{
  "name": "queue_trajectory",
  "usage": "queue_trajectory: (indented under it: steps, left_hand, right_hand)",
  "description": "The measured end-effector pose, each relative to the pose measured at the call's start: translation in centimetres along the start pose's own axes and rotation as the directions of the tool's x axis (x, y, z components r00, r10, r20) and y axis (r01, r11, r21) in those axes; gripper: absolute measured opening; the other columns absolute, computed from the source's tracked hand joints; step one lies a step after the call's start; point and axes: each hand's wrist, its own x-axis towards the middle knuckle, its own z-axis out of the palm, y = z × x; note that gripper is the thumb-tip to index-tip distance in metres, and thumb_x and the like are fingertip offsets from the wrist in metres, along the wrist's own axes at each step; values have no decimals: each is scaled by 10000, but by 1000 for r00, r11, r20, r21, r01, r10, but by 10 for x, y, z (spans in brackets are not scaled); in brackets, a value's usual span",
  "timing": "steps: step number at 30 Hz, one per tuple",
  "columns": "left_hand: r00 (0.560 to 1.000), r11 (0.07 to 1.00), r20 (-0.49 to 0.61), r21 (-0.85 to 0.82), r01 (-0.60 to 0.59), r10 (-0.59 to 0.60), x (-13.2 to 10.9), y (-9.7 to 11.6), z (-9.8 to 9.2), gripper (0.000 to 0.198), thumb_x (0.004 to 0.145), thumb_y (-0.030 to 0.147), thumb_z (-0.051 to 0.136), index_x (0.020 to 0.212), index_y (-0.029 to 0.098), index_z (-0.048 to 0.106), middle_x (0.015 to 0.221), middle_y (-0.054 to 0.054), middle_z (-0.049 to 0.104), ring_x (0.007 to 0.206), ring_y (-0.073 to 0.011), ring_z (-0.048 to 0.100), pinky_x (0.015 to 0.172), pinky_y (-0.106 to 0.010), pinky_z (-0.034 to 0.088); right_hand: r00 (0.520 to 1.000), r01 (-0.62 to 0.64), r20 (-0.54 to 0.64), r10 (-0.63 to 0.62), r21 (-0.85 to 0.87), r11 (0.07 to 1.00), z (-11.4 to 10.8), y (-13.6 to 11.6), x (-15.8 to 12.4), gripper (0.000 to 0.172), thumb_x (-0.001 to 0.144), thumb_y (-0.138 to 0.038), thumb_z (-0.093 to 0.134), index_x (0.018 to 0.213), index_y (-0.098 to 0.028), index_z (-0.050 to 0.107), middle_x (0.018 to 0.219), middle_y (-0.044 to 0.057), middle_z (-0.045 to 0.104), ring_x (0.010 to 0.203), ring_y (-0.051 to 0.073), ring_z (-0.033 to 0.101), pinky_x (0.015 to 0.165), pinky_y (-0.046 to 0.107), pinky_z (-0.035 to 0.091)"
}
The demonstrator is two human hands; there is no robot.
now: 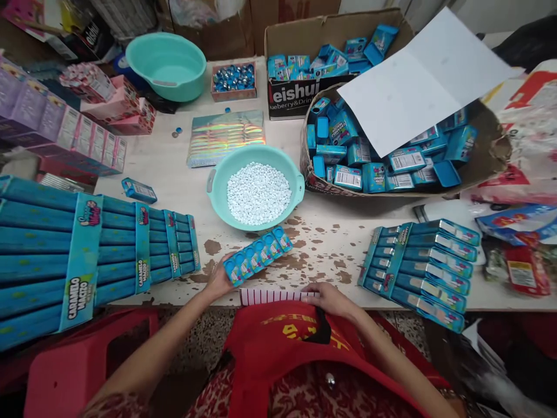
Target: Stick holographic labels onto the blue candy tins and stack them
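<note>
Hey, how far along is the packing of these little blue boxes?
Done: a left pile and a right pile of banded long blue packs. In hand: the left hand holds a row of small blue boxes, and the right hand touches a pink strip. Left: the carton looks well filled with loose boxes, and the bowl holds many white candies.

Bright even light, soft shadows, edges warped
</note>
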Motion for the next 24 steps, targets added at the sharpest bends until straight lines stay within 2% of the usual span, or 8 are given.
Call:
queue_trajectory:
  steps: [2, 4, 10, 14, 16, 20, 23, 24]
  left_hand:
    - [962, 968, 136, 50, -247, 238, 7, 6, 12, 726, 493, 284, 755, 1176, 210, 520, 1223, -75, 574, 1198, -271, 489, 1049, -352, 377]
    - [903, 905, 192, 116, -410, 384, 7, 17, 28, 769, 537, 334, 758, 1232, 170, 471, 1239, -107, 555, 1202, -284, 477, 1059, -363, 344]
    - [815, 815, 243, 131, -565, 526, -4, 73, 82, 807, 631, 433, 723, 1315, 161, 392, 1280, -128, 526, 1196, -307, 465, 1024, -409, 335]
    - [705, 770, 395, -8, -638, 589, 0, 99, 84, 839, 625, 441, 729, 1347, 183, 389, 1276, -125, 545, 1182, -328, 481, 1022, -457, 313]
    - [665, 786, 454, -146, -601, 593, 3, 99, 66, 790, 660, 466, 696, 1343, 190, 412, 1302, -119, 533, 1196, -311, 480, 1012, -429, 336]
    - [736, 881, 503, -381, -282, 453, -3, 72, 18, 578, 766, 552, 548, 1211, 183, 566, 1235, -111, 594, 1168, -261, 515, 961, -363, 389]
    - [730, 874, 599, -486, 7, 328, -23, 43, 2, 518, 645, 514, 692, 1021, 158, 669, 983, -100, 700, 930, -234, 625, 801, -318, 464]
    - [757, 855, 591, -512, 83, 280, -32, 37, 3, 491, 572, 465, 758, 937, 144, 687, 880, -89, 712, 821, -214, 639, 730, -297, 474]
  right_hand:
    - [1000, -12, -24, 10, -68, 998, 9, 8, -9, 306, 679, -481, 635, 763, -195, 707, 728, 34, 677, 715, 208, 581, 645, 293, 444]
    - [997, -29, -75, 24, -65, 997, 16, 14, -14, 302, 709, -469, 592, 728, -188, 699, 680, 26, 661, 663, 188, 558, 598, 272, 415]
    - [973, -47, -218, 70, 113, 993, 33, 30, -24, 324, 663, -488, 627, 666, -164, 642, 604, 5, 630, 572, 144, 526, 542, 237, 380]
    - [956, -6, -287, 67, 208, 978, 36, 28, -33, 356, 623, -515, 674, 624, -167, 599, 583, 9, 629, 561, 145, 539, 564, 249, 400]
    - [943, 29, -328, 65, 273, 962, 33, 23, -38, 378, 589, -528, 706, 623, -173, 579, 588, 11, 634, 563, 152, 550, 574, 261, 417]
    - [923, 87, -380, 58, 353, 932, 21, 14, -46, 421, 530, -539, 752, 657, -188, 558, 567, -18, 614, 520, 142, 537, 524, 256, 416]
    - [911, 112, -408, 68, 402, 909, 11, 10, -45, 449, 478, -530, 786, 653, -192, 547, 539, -34, 592, 484, 133, 520, 485, 247, 409]
    - [903, 126, -423, 70, 418, 900, 9, 10, -43, 460, 456, -523, 798, 649, -192, 545, 540, -31, 593, 489, 136, 527, 487, 248, 415]
